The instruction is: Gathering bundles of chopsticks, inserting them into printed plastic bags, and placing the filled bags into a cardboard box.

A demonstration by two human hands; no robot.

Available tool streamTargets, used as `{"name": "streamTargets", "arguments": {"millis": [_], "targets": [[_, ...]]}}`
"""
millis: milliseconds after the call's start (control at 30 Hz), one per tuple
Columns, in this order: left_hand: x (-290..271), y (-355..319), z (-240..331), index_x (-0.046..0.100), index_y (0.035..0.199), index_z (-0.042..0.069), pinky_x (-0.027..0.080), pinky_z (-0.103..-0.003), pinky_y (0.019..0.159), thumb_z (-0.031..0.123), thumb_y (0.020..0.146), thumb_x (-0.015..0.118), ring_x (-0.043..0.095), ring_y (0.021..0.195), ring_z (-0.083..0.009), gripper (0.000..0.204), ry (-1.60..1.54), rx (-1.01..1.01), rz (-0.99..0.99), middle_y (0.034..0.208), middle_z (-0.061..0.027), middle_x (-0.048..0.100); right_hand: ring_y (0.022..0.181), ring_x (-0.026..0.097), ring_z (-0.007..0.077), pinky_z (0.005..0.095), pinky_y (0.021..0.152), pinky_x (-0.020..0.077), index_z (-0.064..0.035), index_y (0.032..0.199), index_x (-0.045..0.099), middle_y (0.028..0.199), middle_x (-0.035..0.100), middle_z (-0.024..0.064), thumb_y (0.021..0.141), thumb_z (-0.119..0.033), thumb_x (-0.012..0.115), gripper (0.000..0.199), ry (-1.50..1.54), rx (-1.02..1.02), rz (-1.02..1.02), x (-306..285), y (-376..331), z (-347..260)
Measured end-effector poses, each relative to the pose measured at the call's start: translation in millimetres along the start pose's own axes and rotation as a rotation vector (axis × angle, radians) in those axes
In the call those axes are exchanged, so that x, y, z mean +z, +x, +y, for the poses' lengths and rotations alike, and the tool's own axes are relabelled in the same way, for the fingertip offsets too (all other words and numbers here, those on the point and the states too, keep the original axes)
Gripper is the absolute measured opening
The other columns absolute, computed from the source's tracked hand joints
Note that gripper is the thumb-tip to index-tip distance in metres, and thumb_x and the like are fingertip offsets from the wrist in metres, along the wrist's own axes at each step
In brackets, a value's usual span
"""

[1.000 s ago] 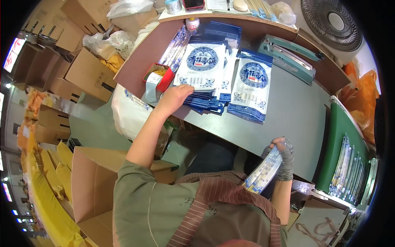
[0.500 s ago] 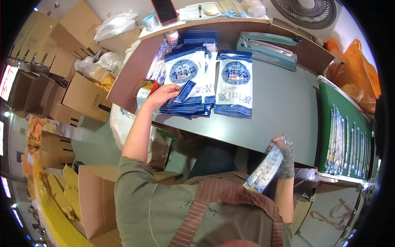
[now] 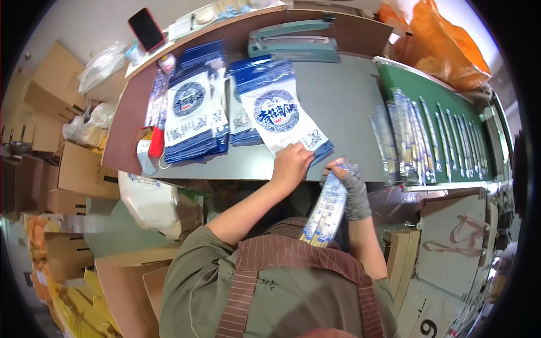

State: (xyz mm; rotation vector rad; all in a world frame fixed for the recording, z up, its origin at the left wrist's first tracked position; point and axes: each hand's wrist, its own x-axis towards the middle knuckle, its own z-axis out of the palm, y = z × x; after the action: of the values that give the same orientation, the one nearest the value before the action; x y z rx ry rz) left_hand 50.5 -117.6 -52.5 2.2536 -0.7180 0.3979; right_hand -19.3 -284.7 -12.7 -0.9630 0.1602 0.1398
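Observation:
My left hand [image 3: 293, 160] pinches the bottom blue edge of a flat white-and-blue pouch [image 3: 276, 115], which lies slanted across the grey table. Under its left side lies another such pouch [image 3: 241, 125], partly covered. My right hand [image 3: 341, 173], in a clear glove with a grey sleeve at the wrist, grips a bundle of slim sticks [image 3: 325, 214] in blue-and-white wrappers. They hang down over the table's front edge, and their pale yellow ends show at the bottom. The hands are close together but apart. A pile of similar pouches [image 3: 191, 110] sits to the left.
A green heat sealer [image 3: 293, 48] stands at the back of the table [image 3: 338, 107]. On the right, several wrapped stick packs [image 3: 414, 135] lie on a green board [image 3: 445, 93]. A red tape dispenser [image 3: 156, 142] is at left; a phone [image 3: 146, 29] rests on the back ledge.
My left hand has moved right from the pouch pile and now has a pouch by its bottom edge. My right hand still grips the wrapped sticks. The view has swung to the right.

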Motion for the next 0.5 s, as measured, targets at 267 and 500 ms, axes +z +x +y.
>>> {"name": "streamTargets", "arguments": {"millis": [267, 500], "targets": [[6, -6, -30, 0.059, 0.118, -0.003, 0.05, -0.027, 0.076, -0.006, 0.082, 0.061, 0.065, 0.086, -0.0163, 0.036, -0.789, -0.402, -0.218, 0.1, -0.0134, 0.068, 0.08, 0.057, 0.0117, 0.0255, 0.074, 0.0452, -0.002, 0.089, 0.065, 0.084, 0.063, 0.0035, 0.084, -0.02, 0.065, 0.019, -0.189, -0.136, -0.199, -3, 52, 41], [-7, -20, -17, 0.06, 0.116, 0.0, 0.048, -0.024, 0.077, -0.006, 0.086, 0.059, 0.059, 0.084, -0.0095, 0.031, -0.655, -0.525, 0.077, 0.095, -0.004, 0.063, 0.07, 0.056, 0.0154, 0.031, 0.066, 0.0462, 0.0011, 0.087, 0.064, 0.077, 0.064, 0.0086, 0.085, -0.028, 0.065, 0.029, -0.635, -0.174, -0.096, 5, 55, 45]]}}
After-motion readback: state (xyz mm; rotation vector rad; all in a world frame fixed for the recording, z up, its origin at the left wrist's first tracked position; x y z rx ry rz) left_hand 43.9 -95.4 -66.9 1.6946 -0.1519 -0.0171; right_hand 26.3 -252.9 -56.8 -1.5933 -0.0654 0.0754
